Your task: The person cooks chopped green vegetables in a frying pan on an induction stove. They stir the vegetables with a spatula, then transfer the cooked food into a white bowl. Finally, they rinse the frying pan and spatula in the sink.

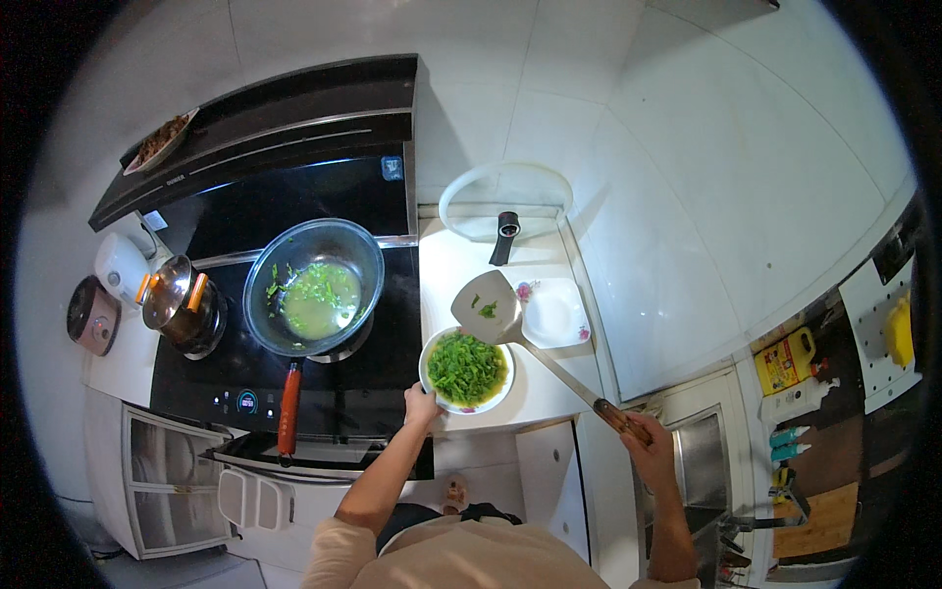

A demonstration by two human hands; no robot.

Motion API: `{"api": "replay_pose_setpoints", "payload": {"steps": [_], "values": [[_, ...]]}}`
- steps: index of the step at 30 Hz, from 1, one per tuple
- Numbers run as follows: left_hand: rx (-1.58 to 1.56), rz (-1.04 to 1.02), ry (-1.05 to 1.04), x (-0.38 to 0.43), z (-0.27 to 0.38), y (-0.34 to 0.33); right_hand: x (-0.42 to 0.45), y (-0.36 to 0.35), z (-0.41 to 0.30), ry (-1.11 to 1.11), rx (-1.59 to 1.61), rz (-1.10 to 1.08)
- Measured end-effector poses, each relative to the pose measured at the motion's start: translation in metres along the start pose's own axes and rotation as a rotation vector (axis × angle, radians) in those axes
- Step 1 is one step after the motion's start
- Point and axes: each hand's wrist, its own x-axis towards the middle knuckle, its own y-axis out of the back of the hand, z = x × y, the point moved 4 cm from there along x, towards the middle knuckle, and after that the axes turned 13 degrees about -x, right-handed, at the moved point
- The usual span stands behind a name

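My right hand [649,447] grips the wooden handle of a metal wok spatula [508,324]. Its blade, with a few bits of greens on it, hangs over the back edge of a white bowl [509,375] full of chopped cooked greens [465,368]. The fingers of my left hand [421,407] hold that bowl's front left rim on the white counter. Over on the stove, a deep frying pan [254,309] with a red-brown handle contains greenish liquid and scattered greens. A square white dish with pink flowers [553,313] lies just behind and right of the bowl.
A glass lid [506,202] with a black handle leans on the back wall. At the left stand a lidded pot [171,294] with orange handles and small appliances. A plate of brown food [163,141] rests on the range hood. The sink [699,456] is at the right.
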Motion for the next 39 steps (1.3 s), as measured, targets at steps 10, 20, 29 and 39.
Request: {"api": "replay_pose_setpoints", "payload": {"steps": [10,20,29,39], "values": [[-0.027,-0.423,0.387,-0.07,0.017,-0.003,-0.015,-0.001,0.008,-0.057,-0.152,0.012],[-0.332,-0.333,0.465,-0.064,0.022,-0.039,-0.037,-0.004,0.022,-0.122,-0.295,0.067],[-0.821,-0.405,0.525,-0.078,0.047,-0.004,-0.009,-0.037,-0.008,-0.086,-0.04,0.05],[-1.422,-0.458,0.302,-0.146,0.095,0.225,0.125,-0.153,-0.194,0.587,-0.28,0.07]]}}
